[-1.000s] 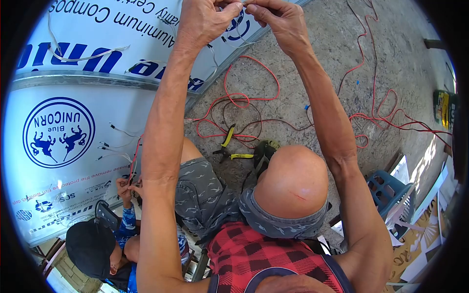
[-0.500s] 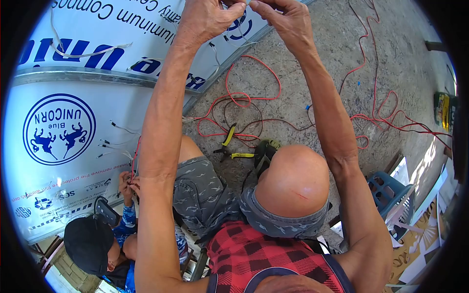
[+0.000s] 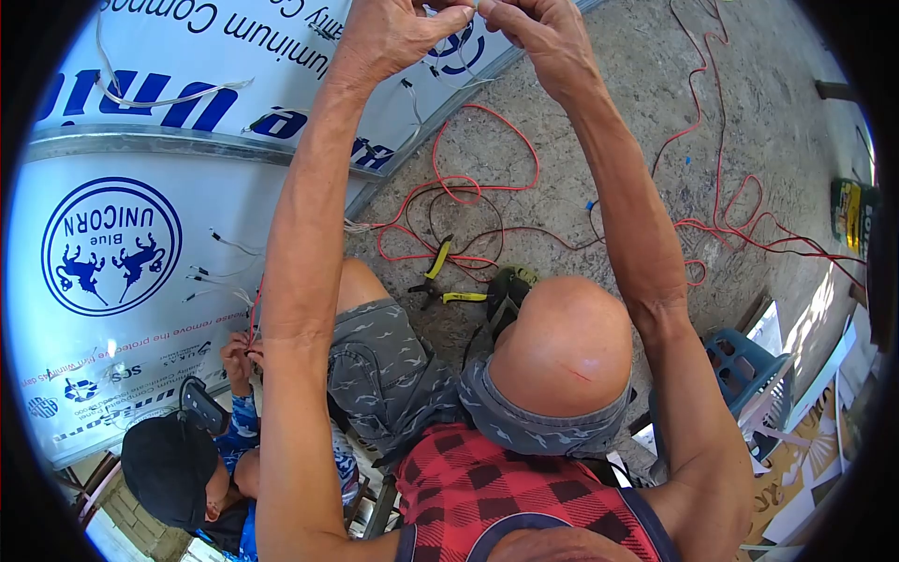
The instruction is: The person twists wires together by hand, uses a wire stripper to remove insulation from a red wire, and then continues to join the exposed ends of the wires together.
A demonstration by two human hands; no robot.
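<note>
Both hands are raised at the top edge of the head view, over the panel's edge. My left hand (image 3: 398, 37) has its thumb and fingers pinched together, and the frame cuts off the fingertips. Close beside it, my right hand (image 3: 538, 37) is pinched shut too, thumb pointing toward the left one. What they hold is too small and too near the edge to name. Thin wires with bare or dark ends (image 3: 412, 98) stick out of the white panel (image 3: 234, 61) below my left hand.
Pliers with yellow handles (image 3: 435, 272) lie open on the concrete floor, by loops of red wire (image 3: 538, 169) and dark wire (image 3: 552, 236). A co-worker in a black cap (image 3: 169, 468) handles red wire at a second panel (image 3: 215, 187). A blue plastic basket (image 3: 735, 361) stands right.
My hands stay pinched close together and have shifted only slightly. The co-worker's hands have barely moved. The pliers and floor wires lie as before.
</note>
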